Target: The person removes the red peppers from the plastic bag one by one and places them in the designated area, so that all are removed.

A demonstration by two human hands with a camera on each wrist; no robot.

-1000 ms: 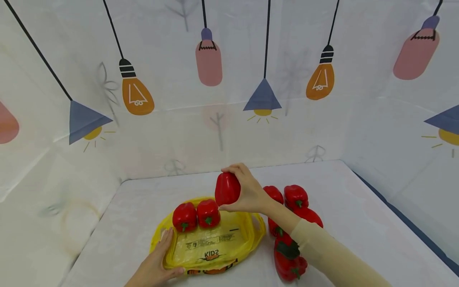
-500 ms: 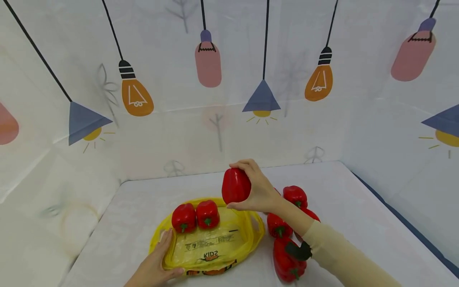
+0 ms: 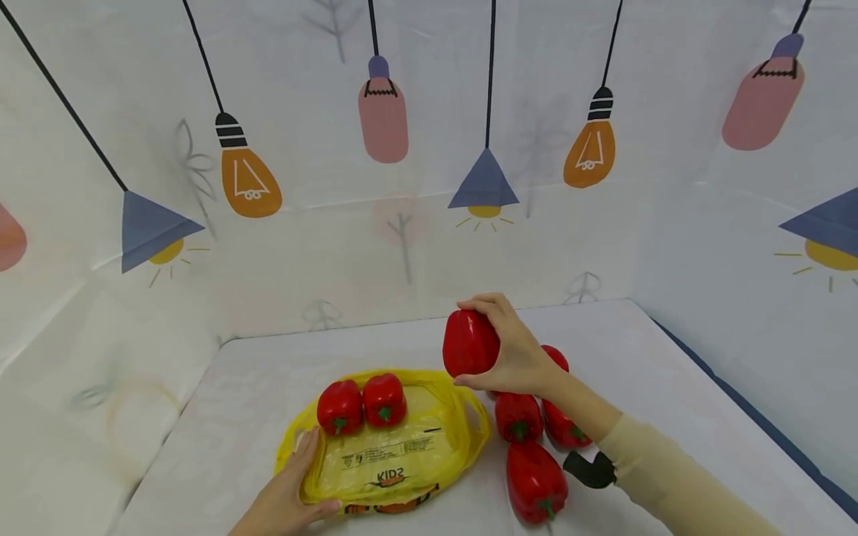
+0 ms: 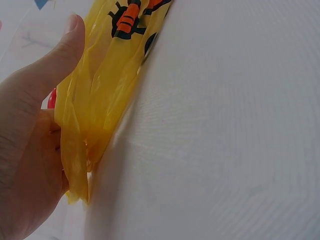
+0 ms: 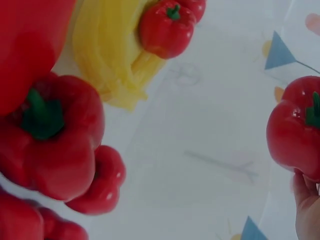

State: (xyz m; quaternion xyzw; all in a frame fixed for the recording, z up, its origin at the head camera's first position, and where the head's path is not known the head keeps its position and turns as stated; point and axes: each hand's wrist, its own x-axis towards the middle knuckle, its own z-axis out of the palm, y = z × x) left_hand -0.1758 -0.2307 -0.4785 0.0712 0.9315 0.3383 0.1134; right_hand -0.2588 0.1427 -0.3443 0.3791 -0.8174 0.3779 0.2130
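Observation:
My right hand (image 3: 512,357) holds a red bell pepper (image 3: 469,342) above the table, fingers over its top and thumb beneath. In the right wrist view this held pepper (image 5: 297,127) shows its green stem at the right edge. My left hand (image 3: 288,484) grips the left edge of a yellow plastic bag (image 3: 429,476), which lies with its rim rolled open. In the left wrist view the bag's crumpled side (image 4: 100,95) lies between thumb and fingers; the fingers are partly hidden. Inside the bag, two red bell peppers (image 3: 339,408) sit side by side at the far left.
Several more red bell peppers (image 3: 536,484) lie right of the bag, partly hidden by my right arm. A dark object (image 3: 590,469) shows beside the right sleeve. White cloth walls (image 3: 402,260) printed with lamps rise behind the white table (image 3: 268,365).
My right hand has moved to the right with the red bell pepper, from over the bag's far edge to beyond its right side. My left hand stays on the bag.

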